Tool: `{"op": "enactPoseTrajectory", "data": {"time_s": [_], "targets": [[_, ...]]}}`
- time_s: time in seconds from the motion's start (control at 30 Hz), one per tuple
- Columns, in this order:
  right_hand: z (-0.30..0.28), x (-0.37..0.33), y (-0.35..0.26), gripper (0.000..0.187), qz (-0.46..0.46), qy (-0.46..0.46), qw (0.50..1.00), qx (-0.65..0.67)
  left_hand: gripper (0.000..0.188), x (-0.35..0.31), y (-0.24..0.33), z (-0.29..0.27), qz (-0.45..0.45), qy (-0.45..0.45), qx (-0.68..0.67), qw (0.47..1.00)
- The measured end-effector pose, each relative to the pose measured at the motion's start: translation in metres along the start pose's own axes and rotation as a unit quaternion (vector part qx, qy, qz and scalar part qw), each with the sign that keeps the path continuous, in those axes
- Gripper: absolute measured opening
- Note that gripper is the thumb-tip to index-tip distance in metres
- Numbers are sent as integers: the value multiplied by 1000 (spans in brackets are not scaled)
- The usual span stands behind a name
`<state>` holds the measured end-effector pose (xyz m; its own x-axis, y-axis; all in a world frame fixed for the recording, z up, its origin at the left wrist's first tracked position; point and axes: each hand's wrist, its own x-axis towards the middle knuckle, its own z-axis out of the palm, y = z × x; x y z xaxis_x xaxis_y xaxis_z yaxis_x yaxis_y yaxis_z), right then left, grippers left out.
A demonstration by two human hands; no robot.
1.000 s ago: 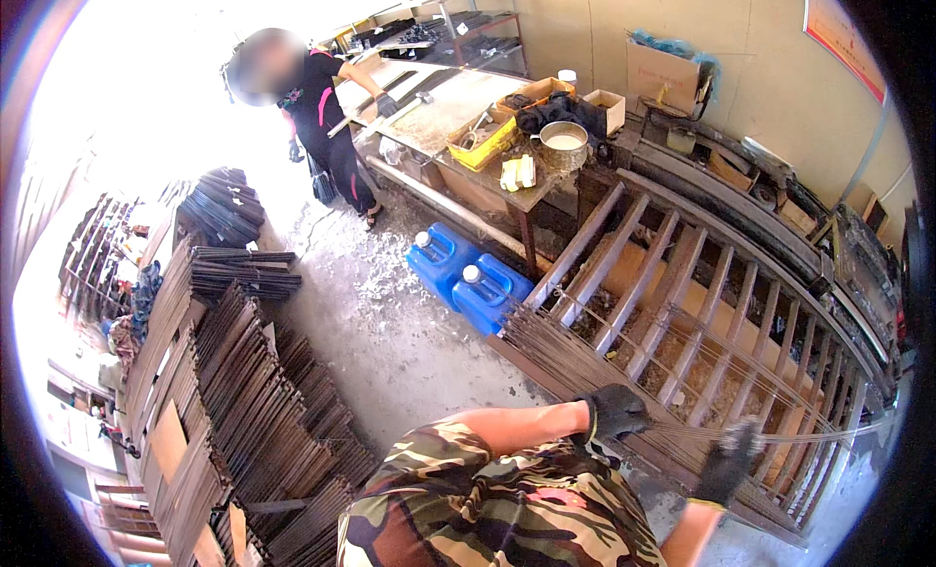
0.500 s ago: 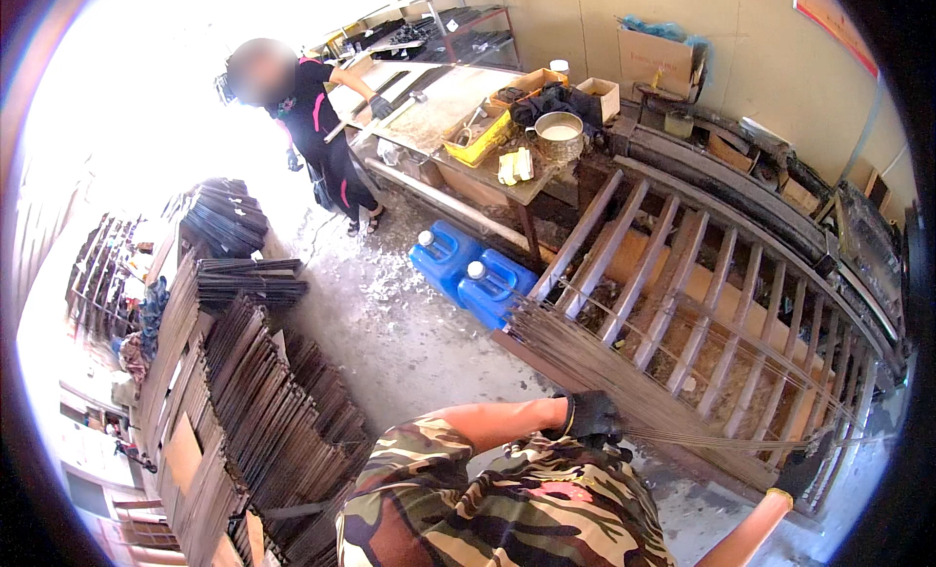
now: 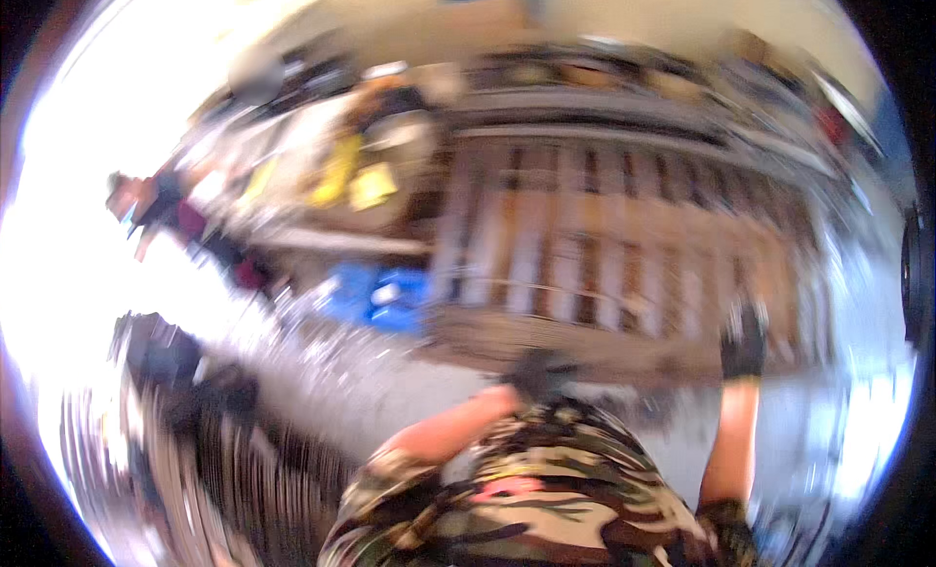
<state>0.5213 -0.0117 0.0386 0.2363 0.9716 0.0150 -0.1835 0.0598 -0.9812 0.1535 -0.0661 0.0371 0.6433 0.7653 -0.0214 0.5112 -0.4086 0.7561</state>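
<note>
Motion blurs the gloved left hand (image 3: pixel 541 375) and the gloved right hand (image 3: pixel 744 345) at its three o'clock; I cannot tell either's spread or grip. Measured from the left: blurred thin rods (image 3: pixel 478 339) just beyond, toward eleven; slatted rack (image 3: pixel 565 245), one; blue jugs (image 3: pixel 402 315), ten; dark stacks (image 3: pixel 239 469), eight.

A dense band of thin, brownish rods (image 3: pixel 487 338) is laid lengthwise along the near edge of a slatted rack (image 3: pixel 568 255), with single rods in it made hard to tell apart by the blur. A thin pale strand (image 3: pixel 546 283) is stretched across the slats just beyond the band, slightly aslant. The rack is formed of greyish slats set side by side, parted by dark and brownish gaps, run crosswise to the rods and bounded at the far side by a long rail
</note>
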Motion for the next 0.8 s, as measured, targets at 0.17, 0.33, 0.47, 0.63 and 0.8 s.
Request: {"op": "enactPoseTrajectory", "data": {"time_s": [0.17,0.33,0.47,0.63,0.8], "targets": [[-17,37,-1,23,-152,20,918,-365,13,-18,19,-10,-333,8,-252,909],[100,-59,-12,27,145,11,989,-22,21,17,17,8,-6,50,17,999],[-14,15,-51,21,24,113,993,-12,18,-13,21,-17,-257,2,-249,934],[-13,8,-51,16,4,96,995,33,21,-27,4,3,-277,-12,-256,926],[48,-32,6,19,-59,8,974,-221,21,-10,11,-9,-252,17,-284,925]]}}
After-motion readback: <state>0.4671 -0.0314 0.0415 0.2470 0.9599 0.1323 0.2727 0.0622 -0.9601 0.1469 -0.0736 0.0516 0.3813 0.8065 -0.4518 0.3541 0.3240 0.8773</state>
